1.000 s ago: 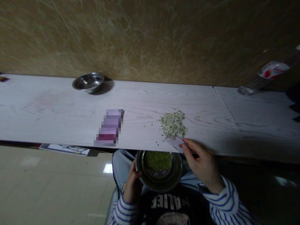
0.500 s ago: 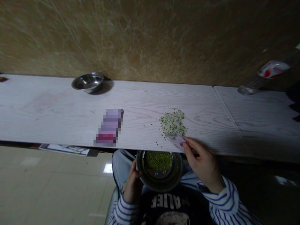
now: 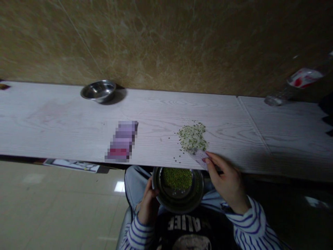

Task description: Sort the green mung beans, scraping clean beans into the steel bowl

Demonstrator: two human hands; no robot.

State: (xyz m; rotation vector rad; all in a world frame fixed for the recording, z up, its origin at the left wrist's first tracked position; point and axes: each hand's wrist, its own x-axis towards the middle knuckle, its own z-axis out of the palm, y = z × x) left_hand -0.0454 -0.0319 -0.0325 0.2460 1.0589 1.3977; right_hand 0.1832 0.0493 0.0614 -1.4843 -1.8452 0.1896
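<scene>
My left hand grips the left rim of a steel bowl, held over my lap just below the table edge. Green beans, which look like mung beans, lie inside it with a few white grains. My right hand pinches a thin pale purple card between thumb and fingers. The card slants over the tabletop, its far end touching the near side of a pile of white grains and green beans. A few stray beans lie left of the pile.
A second steel bowl stands near the wall at the back left. A pixelated purple item lies left of the pile. At the right, a clear plastic bottle with a red and white label stands on the white wood-grain table.
Little differs. The card and my right hand appear very slightly farther right, while the whole view has also shifted a touch. The left hand still holds the bowl in the same spot.
</scene>
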